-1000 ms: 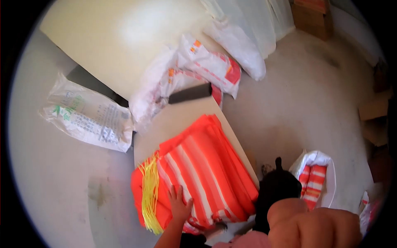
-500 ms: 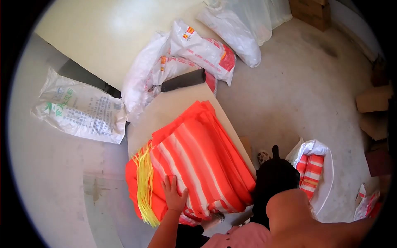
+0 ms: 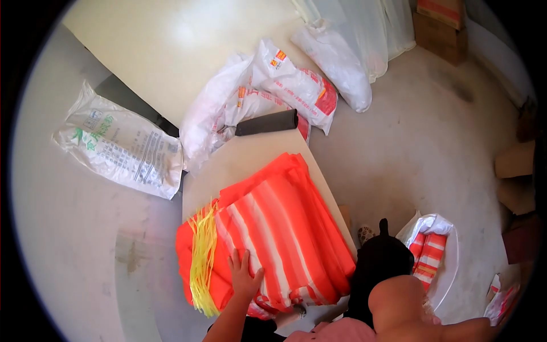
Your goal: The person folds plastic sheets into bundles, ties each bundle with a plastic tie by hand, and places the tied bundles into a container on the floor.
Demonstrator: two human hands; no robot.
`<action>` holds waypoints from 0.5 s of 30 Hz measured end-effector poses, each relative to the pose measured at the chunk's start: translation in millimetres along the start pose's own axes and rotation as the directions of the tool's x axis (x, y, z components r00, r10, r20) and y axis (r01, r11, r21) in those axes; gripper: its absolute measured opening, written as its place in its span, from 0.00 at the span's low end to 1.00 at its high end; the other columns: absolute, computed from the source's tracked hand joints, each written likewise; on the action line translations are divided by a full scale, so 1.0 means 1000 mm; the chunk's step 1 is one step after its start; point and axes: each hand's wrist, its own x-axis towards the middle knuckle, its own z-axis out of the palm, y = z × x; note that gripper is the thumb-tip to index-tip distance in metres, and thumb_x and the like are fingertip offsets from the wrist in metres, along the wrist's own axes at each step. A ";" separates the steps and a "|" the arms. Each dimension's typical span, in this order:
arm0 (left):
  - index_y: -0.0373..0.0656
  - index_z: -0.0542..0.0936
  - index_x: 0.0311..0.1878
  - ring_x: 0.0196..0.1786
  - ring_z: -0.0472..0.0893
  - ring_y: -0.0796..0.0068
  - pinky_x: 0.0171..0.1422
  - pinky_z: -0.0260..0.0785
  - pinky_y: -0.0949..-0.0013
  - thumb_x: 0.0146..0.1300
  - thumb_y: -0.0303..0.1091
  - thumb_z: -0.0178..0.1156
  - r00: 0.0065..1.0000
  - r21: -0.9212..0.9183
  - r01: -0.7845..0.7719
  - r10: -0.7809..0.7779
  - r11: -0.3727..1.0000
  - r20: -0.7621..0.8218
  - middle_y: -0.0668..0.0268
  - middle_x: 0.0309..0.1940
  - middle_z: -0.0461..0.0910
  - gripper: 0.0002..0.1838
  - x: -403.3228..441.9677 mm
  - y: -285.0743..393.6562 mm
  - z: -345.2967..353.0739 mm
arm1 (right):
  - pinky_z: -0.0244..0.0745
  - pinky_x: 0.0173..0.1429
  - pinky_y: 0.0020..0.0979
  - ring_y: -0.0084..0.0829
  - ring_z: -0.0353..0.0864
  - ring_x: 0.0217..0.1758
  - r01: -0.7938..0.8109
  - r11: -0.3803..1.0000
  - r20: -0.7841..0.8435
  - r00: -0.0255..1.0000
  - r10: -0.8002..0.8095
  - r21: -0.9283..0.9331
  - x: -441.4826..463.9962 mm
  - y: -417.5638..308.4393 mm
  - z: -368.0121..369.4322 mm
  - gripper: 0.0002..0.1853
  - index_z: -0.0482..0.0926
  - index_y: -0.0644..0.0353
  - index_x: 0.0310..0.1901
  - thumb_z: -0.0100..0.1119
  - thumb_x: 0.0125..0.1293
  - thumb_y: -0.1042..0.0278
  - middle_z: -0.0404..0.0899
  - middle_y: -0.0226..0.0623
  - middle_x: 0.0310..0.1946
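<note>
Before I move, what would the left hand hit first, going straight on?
Likely more of the striped cloth that the left hand appears to rest on; the yellow strands lie left of that line.

I see the striped cloth (image 3: 279,236), vivid orange-red and white, lying folded in a thick, layered pile at the six o'clock end of the tabletop (image 3: 219,168), stripes slanting from eleven to five o'clock, plain layers showing at one.

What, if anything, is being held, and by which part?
The left hand rests spread on the striped cloth, gripping nothing; whether the right hand holds anything cannot be told.
</note>
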 end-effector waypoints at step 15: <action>0.48 0.70 0.80 0.85 0.49 0.24 0.86 0.52 0.34 0.61 0.49 0.73 1.000 -0.026 -0.003 0.003 1.000 -0.016 0.44 0.86 0.53 0.45 0.001 0.001 0.001 | 0.78 0.42 0.32 0.32 0.80 0.43 0.293 0.942 0.324 0.886 -0.332 0.163 -0.015 0.018 -0.017 0.08 0.83 0.53 0.42 0.62 0.70 0.81 0.79 0.28 0.40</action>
